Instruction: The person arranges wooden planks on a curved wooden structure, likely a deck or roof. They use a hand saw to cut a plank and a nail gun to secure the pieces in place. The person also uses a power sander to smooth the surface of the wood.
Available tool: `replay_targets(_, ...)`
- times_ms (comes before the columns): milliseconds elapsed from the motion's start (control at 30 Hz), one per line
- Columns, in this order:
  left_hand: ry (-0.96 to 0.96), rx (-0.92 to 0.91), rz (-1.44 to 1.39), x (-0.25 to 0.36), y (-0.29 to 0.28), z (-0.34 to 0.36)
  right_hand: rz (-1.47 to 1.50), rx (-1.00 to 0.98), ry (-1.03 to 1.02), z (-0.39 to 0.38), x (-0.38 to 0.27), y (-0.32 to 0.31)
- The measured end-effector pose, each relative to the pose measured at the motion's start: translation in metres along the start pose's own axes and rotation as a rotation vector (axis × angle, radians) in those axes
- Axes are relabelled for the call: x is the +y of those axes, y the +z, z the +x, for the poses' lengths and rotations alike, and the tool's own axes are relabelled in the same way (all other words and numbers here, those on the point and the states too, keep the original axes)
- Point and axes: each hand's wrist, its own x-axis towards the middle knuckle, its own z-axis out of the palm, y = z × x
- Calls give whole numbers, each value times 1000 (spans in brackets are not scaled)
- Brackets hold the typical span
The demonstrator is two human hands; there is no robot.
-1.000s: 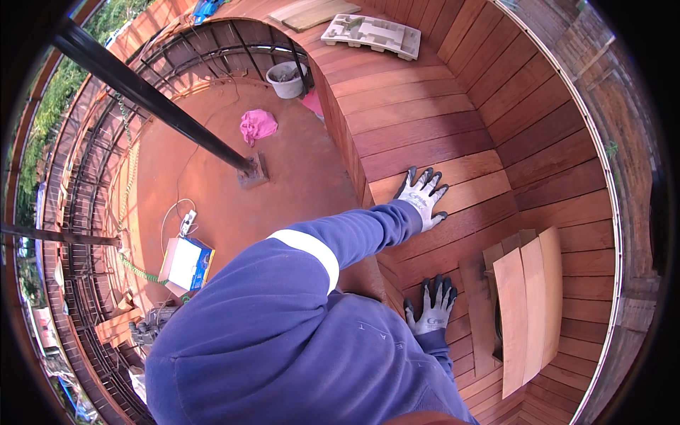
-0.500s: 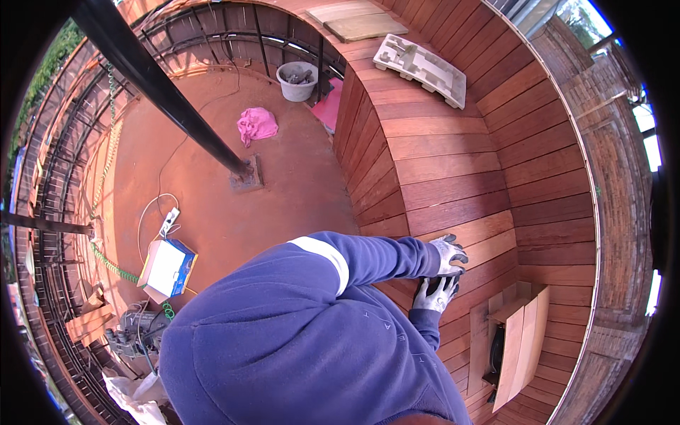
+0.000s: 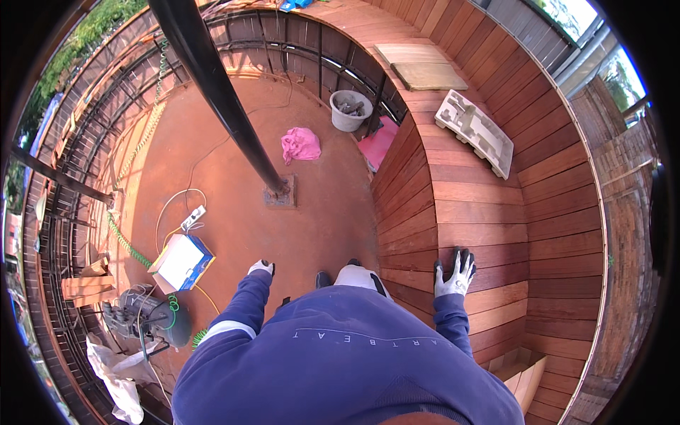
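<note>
My right hand (image 3: 455, 275), in a white work glove with dark fingertips, lies flat with fingers spread on the seat planks of the curved wooden bench (image 3: 482, 210). Low on the left, my left hand (image 3: 262, 267), gloved the same way, hangs over the reddish floor (image 3: 319, 234), away from the bench. Its fingers look curled in, and no object shows in them. Both arms wear blue sleeves, the left one with a white band.
A black post (image 3: 237, 117) slants up from a floor plate. Beyond stand a bucket (image 3: 350, 111) and a pink cloth (image 3: 301, 144). On the bench lie a moulded tray (image 3: 476, 133), boards (image 3: 428, 76) and an open carton (image 3: 520, 375). A compressor (image 3: 152, 319), box (image 3: 185, 263) and power strip (image 3: 193, 218) sit left.
My left hand has left the bench and swung left over the floor. My right hand now rests spread on the planks. The view has shifted, showing my upper body straighter.
</note>
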Motion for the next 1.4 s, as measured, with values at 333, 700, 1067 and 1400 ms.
replay_targets(333, -71, -565, 163, -83, 94, -71, -73, -144, -14, 70, -9, 6)
replay_targets(700, 93, -54, -1169, 107, -19, 107, 41, 7, -291, 209, -44, 22)
replay_targets(1067, -323, -379, -751, 13, 105, -10, -145, -312, -232, 242, -49, 34)
replay_targets(1400, -189, -430, -387, 7, 110, -69, -111, -221, -269, 266, -57, 46)
